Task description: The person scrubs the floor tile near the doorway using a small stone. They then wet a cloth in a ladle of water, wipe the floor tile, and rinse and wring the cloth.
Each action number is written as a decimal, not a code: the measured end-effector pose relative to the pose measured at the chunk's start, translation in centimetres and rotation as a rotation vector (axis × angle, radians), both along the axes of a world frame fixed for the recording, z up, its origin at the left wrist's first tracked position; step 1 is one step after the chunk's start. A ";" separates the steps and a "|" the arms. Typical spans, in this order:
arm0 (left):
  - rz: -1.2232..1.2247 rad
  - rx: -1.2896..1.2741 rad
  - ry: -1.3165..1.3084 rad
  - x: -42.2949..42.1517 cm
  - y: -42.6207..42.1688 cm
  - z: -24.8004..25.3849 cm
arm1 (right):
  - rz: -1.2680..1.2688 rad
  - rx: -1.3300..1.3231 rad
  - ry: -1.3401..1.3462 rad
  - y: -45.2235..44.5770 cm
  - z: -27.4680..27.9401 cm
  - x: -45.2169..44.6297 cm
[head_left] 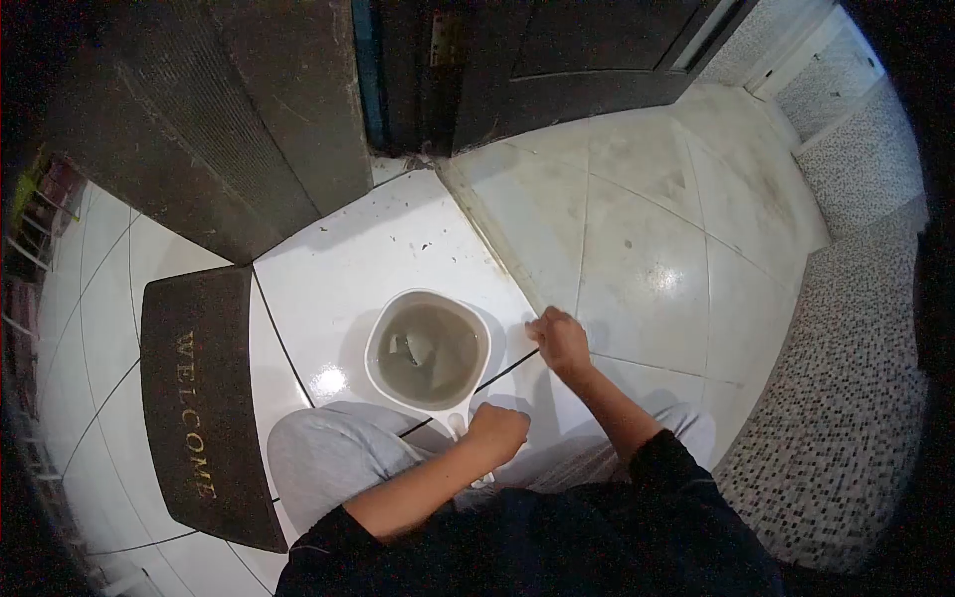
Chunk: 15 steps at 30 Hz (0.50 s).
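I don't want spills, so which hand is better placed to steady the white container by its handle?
Probably your left hand: it's at the handle, while your right hand is apart from the white container.

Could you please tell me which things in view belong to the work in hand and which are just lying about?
In use, it seems:
White container, its handle at the left grip

Apparently just there:
WELCOME mat
Dark door
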<state>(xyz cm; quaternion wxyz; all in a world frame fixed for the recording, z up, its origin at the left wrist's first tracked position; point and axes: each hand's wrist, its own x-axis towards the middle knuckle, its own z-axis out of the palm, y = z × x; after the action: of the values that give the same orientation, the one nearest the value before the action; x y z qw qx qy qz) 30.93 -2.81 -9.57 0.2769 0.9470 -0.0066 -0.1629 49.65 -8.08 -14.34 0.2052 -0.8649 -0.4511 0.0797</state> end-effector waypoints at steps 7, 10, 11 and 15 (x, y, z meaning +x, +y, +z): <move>-0.009 0.033 0.036 0.1 0.3 0.6 | 0.037 0.037 0.036 -0.3 0.5 -0.9; -0.043 0.029 0.028 0.1 0.3 0.7 | 0.060 -0.084 0.014 0.1 0.6 0.2; -0.032 0.031 0.044 0.1 0.2 0.7 | 0.054 -0.087 0.018 0.2 0.6 0.4; 0.000 0.028 0.046 0.0 0.2 0.8 | 0.005 -0.008 0.011 0.1 0.6 -0.2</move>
<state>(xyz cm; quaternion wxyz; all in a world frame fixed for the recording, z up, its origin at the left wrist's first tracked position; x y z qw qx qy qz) 30.94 -2.61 -8.75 0.2636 0.9468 0.0020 -0.1845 49.40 -7.94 -13.78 0.2042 -0.8640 -0.4518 0.0869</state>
